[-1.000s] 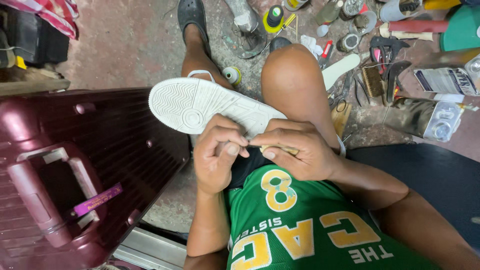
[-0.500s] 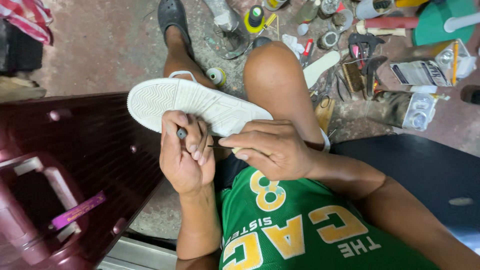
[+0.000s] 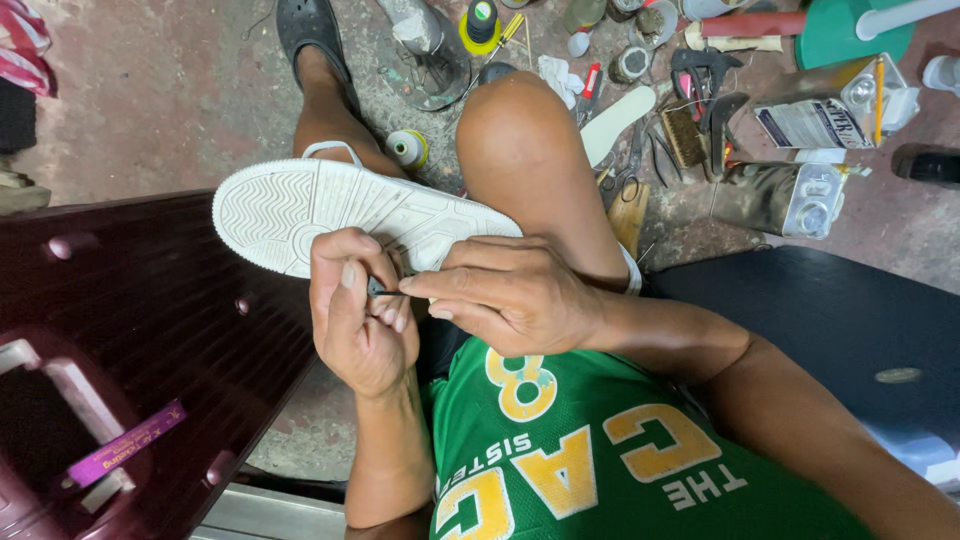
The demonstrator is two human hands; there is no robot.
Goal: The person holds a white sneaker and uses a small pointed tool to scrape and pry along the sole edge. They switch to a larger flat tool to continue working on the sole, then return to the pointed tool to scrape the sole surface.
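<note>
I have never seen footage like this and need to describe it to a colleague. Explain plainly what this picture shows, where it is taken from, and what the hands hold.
There is no machine here: a person works with bare hands. The single picture comes from a camera worn on the head, looking down past a green jersey at the lap. A white sneaker lies sole-up across the knees. The left hand and right hand meet at its edge, pinching a thin dark tool, possibly an awl or needle; it is too small to tell. A dark red suitcase stands on the left. On the concrete floor beyond lie thread spools, a white insole, a brush and a metal can.
</note>
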